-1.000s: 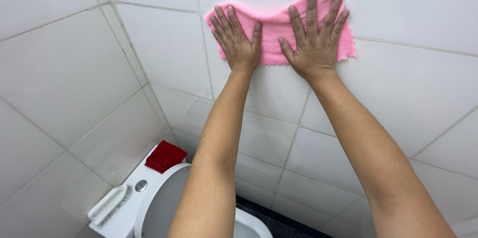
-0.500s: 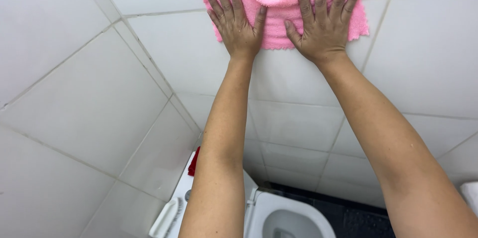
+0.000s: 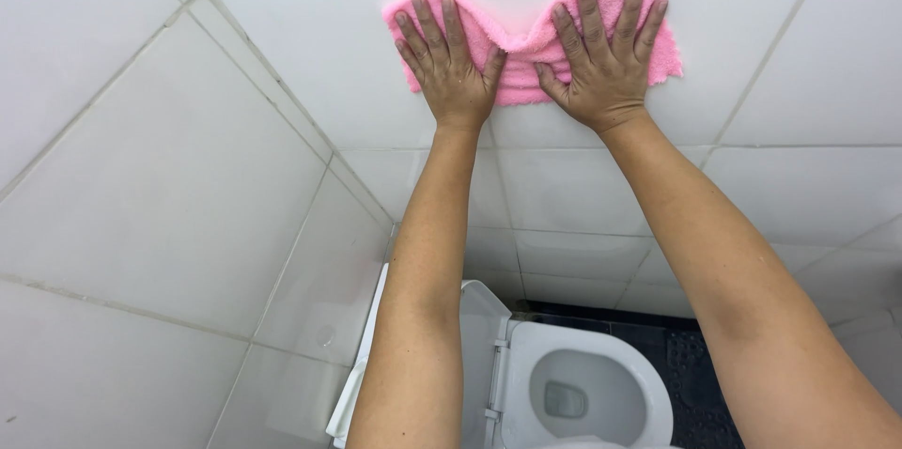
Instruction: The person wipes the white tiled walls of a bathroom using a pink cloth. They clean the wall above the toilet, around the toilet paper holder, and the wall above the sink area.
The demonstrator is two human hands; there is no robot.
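Note:
A pink fluffy cloth (image 3: 522, 73) is spread flat against the white tiled wall (image 3: 601, 186), high in the view. My left hand (image 3: 449, 64) presses on the cloth's left part with fingers spread. My right hand (image 3: 606, 59) lies flat on its right part, fingers also spread. The cloth bunches a little between the two hands. Both forearms reach up from the bottom of the view.
A second white tiled wall (image 3: 160, 224) meets the first in a corner on the left. Below stands a white toilet (image 3: 583, 393) with its lid raised, on a dark floor (image 3: 695, 383). A white cistern edge (image 3: 352, 402) shows beside my left arm.
Both hands and the cloth stay together on the wall, shifted slightly down and right in view. The view has turned, so the toilet bowl shows more and the red object on the cistern is gone.

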